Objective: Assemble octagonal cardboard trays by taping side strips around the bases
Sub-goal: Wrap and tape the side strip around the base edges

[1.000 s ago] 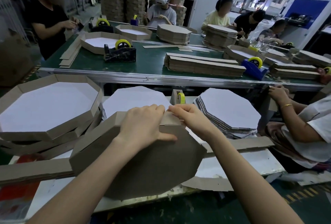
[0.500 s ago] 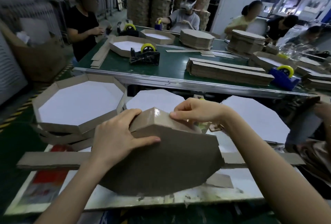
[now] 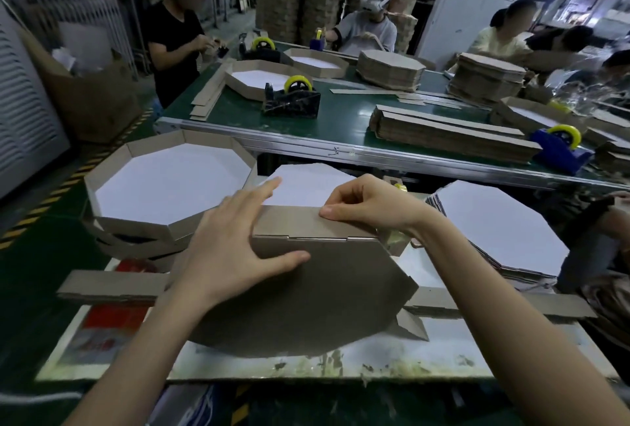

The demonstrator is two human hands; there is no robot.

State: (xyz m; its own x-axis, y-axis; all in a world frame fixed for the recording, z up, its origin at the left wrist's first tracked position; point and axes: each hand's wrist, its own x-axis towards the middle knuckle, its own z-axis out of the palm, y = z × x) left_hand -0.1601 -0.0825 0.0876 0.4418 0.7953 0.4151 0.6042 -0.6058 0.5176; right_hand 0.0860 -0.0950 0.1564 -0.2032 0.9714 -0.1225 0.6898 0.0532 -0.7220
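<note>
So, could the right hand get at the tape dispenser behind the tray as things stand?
Probably yes: the tape dispenser sits just beyond the right hand, nothing between them. But that hand pinches the side strip and must let go first.

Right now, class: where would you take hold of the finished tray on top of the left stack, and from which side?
Probably from above, pinching the near side wall of the finished tray: it lies open side up on the stack, its walls stand upright and exposed, and the flat white base offers no edge to grasp.
</note>
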